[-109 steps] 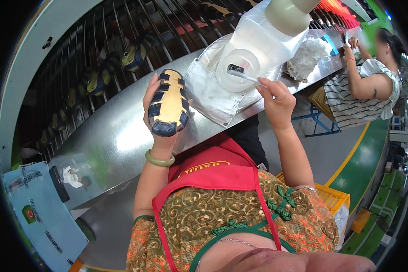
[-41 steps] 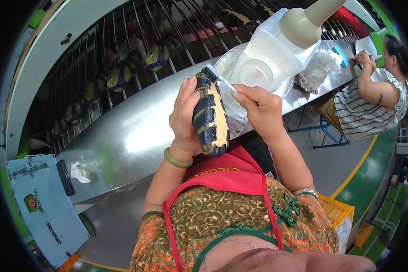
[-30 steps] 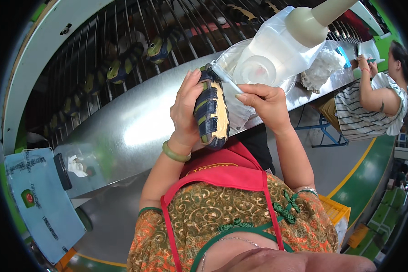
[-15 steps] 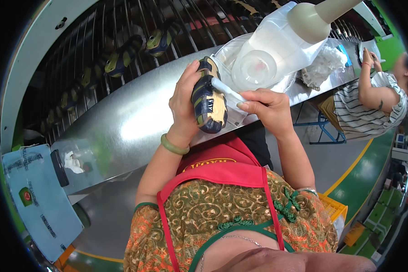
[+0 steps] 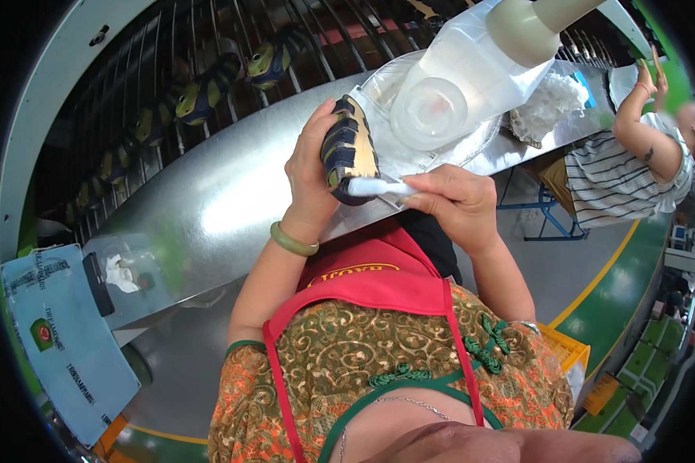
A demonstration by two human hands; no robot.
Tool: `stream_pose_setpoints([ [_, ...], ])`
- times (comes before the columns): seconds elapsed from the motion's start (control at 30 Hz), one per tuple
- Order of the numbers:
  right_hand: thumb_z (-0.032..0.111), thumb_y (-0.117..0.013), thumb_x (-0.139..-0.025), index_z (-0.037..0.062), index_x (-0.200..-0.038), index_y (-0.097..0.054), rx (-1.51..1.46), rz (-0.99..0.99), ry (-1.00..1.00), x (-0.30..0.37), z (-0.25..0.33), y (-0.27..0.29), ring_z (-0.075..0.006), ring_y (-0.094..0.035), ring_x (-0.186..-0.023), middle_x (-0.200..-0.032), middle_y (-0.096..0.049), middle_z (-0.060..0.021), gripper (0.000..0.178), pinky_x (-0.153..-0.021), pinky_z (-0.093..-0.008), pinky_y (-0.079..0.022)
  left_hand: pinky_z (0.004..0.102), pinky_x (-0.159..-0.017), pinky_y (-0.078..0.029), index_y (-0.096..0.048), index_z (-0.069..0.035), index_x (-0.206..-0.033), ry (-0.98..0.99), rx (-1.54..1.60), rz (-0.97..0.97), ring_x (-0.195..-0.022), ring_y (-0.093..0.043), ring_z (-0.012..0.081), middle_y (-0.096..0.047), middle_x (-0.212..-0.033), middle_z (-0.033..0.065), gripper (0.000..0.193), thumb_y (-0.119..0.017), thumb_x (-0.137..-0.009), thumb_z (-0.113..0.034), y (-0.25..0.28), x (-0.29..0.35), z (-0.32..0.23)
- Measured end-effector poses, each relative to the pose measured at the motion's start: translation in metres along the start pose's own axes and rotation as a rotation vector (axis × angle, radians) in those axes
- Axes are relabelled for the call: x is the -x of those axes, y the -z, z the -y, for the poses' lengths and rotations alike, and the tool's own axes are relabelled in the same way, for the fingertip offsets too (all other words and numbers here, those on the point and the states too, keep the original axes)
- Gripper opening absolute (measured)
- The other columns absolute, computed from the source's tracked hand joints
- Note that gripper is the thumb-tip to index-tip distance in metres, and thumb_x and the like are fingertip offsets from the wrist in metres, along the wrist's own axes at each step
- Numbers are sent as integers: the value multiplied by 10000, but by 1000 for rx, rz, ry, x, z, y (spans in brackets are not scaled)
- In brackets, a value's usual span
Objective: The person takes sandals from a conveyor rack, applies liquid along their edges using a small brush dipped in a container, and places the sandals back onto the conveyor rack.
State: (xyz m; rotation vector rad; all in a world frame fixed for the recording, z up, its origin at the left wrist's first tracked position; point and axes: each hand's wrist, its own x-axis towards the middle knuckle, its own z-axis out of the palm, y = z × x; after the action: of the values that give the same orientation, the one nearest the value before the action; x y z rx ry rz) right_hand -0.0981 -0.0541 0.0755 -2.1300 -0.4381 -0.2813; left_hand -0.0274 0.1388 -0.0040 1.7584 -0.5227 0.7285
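Note:
My left hand [image 5: 310, 166] grips a shoe sole [image 5: 354, 154] by its side, fingers wrapped round the far edge. The sole is dark navy and olive, with a tan face turned towards my right hand. Between the thumb and fingers of my right hand [image 5: 462, 202] is a white brush [image 5: 384, 187], like a toothbrush. Its head lies against the near end of the sole; the bristles are hidden. Just beyond the brush, a translucent plastic bottle [image 5: 471, 81] with a beige top stands over a clear shallow dish [image 5: 378, 77].
A metal bench [image 5: 208, 193] runs in front of me, with a rod rack [image 5: 232, 85] behind it bearing several similar soles [image 5: 201, 96]. White fluffy wadding [image 5: 552, 104] sits right of the bottle. At left are crumpled tissue [image 5: 121, 274] and a blue box [image 5: 69, 339]. A co-worker [image 5: 633, 170] sits at right.
The brush has moved from the sole's upper middle down to its near end. My left hand has turned the sole slightly. The co-worker's hands have risen.

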Motion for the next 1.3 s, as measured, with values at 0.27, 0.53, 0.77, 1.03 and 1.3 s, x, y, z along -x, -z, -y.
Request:
stream_pose_setpoints([
  [0.27, 28, -718, -782, 4, -995, -704, -143, -75, -421, 2, 1, -17, -19, -518, -601, -726, -652, 8, 215, -509, -174, -390, 335, -949, -470, -505, -31, -1170, 1, 6, -43, -1133, -576, 274, -522, -1298, 198, 521, -748, -709, -34, 9, -3, 5],
  [0.53, 32, -700, -803, -1, -1007, -699, -488, -14, -420, -8, 2, -17, -58, -586, -751, -869, -694, -32, 207, -689, -207, -486, 347, -828, -524, -553, -61, -1095, -21, -115, -45, -1023, -626, 313, -589, -1212, 178, 447, -728, -683, -65, 20, -18, -6],
  [0.77, -14, -726, -751, -16, -964, -707, -427, 29, -248, -19, -2, -8, -72, -578, -695, -766, -652, -46, 214, -609, -210, -448, 338, -869, -518, -530, -67, -1145, 14, -163, 117, -1057, -622, 309, -580, -1240, 148, 550, -765, -648, -61, 30, -22, -8],
  [1.03, -34, -731, -729, -14, -943, -709, -474, 43, -168, -33, 3, 4, -79, -589, -705, -780, -661, -48, 216, -622, -214, -459, 336, -767, -516, -539, -80, -1130, 294, 47, 439, -923, -658, 284, -666, -996, 120, 578, -803, -616, -63, 43, -33, -31],
  [1.3, -37, -735, -707, -7, -922, -714, -396, 43, -119, -45, 5, 10, -91, -603, -713, -777, -674, -51, 218, -642, -220, -469, 305, -875, -455, -535, -10, -1197, 626, 530, 813, -964, -590, 154, -649, -1012, 59, 730, -850, -543, -85, 56, -44, -38],
])
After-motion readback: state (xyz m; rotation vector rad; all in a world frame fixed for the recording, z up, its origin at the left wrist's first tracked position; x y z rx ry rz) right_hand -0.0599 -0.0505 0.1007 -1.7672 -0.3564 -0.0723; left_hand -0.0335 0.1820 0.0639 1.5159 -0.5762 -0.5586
